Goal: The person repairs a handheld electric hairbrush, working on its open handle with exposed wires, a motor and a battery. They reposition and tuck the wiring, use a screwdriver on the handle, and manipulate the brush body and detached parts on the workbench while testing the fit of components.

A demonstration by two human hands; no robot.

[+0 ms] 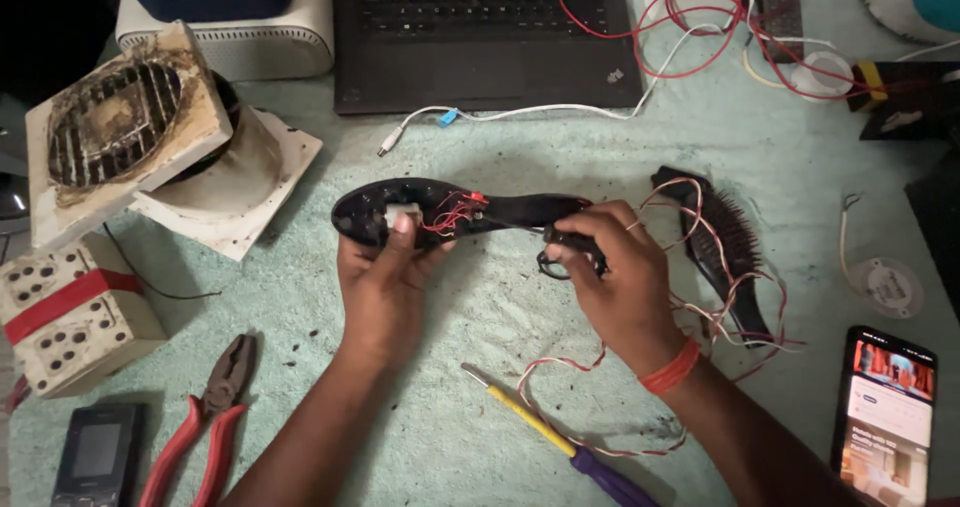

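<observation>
Black plastic shell (400,212) is pinched by the left hand (385,277). Its thin wires (450,212), judged fragile, are avoided. The handle end (570,242) is gripped by the right hand's (620,277) curled fingers.

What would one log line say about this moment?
left hand: holds black shell | right hand: grips its narrow end | bristle half: on table, wired | screwdriver, pliers: idle

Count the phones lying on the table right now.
2: a small keypad phone at the bottom left beside the red-handled pliers, and a smartphone with its screen lit at the bottom right. Others may sit outside the frame.
</observation>
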